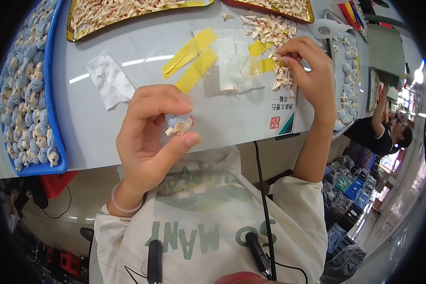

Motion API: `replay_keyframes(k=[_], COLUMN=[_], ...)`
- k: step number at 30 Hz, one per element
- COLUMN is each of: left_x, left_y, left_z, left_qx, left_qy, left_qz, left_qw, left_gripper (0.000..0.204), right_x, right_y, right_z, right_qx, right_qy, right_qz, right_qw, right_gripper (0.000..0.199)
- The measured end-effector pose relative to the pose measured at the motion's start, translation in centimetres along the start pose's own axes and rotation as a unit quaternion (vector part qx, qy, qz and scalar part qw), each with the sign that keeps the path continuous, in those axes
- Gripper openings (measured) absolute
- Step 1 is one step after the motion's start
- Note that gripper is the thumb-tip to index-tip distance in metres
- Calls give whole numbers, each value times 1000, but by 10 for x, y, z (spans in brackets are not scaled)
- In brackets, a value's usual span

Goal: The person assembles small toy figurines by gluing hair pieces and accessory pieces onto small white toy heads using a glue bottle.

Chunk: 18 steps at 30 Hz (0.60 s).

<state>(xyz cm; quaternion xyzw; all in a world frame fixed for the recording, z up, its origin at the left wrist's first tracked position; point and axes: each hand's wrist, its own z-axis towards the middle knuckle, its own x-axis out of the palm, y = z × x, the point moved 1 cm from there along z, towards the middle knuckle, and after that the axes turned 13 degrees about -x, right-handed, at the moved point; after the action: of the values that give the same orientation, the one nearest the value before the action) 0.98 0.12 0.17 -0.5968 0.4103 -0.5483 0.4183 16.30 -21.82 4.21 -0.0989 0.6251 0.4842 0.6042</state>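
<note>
My left hand [149, 137] pinches a small blue-and-cream figurine part [178, 124] between thumb and fingertips, above the table's near edge. It looks like a little doll's head with a blue top. To the right, my right hand [307, 64] reaches over a loose pile of small pointed cream pieces [283, 78] with reddish marks. Thumb and forefinger are pressed together at the pile, and whatever is between them is hidden among the pieces. Between the hands, a clear round dish [239, 65] rests on white tissue, close to yellow tape strips [189, 59].
A blue tray [57, 128] full of blue-and-cream figurine parts stands at the left. Trays of cream pieces [113, 14] line the far side. A metal tray [338, 94], a white bottle [329, 29] and another person [381, 130] are at the right. A cable [260, 189] hangs in front.
</note>
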Motion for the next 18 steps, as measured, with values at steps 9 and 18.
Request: replay_keyframes(k=[9, 18], left_x=[5, 4], left_y=[2, 3], left_z=[-1, -1], left_qx=[10, 14], left_qy=[-5, 8], left_qz=[-4, -31], left_qw=[1000, 999], left_gripper=[33, 34], right_x=[-3, -12], right_y=[-4, 21], right_z=[-7, -29], right_qx=[-63, 57], right_qy=[-46, -254], right_qz=[-55, 304], right_qw=[995, 916], right_gripper=[8, 5])
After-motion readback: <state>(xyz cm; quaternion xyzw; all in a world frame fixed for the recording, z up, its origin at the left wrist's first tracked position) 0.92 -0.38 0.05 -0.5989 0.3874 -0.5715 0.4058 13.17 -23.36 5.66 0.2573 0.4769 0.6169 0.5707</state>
